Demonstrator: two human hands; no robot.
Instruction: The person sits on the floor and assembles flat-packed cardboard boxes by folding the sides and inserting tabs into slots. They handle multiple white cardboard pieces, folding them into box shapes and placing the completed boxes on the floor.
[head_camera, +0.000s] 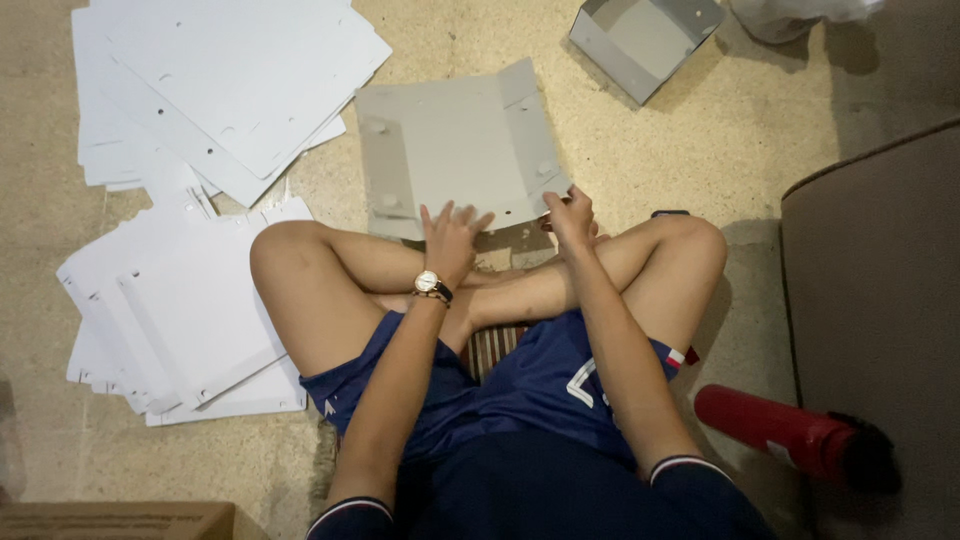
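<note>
Flat grey box blank on floor was being folded. Left hand spread flat on edge; right hand pinched corner flap. Side flaps probably needed raising next.

Two stacks of flat white card sheets on floor; folded grey box beyond; red bottle beside brown seat.

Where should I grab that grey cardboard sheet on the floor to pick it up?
Probably the near edge of the grey cardboard sheet, from the person's side. It lies flat with side flaps creased, and that edge is thin and free. The left hand and right hand already rest there, so a two-handed pinch grip looks easiest.
</note>
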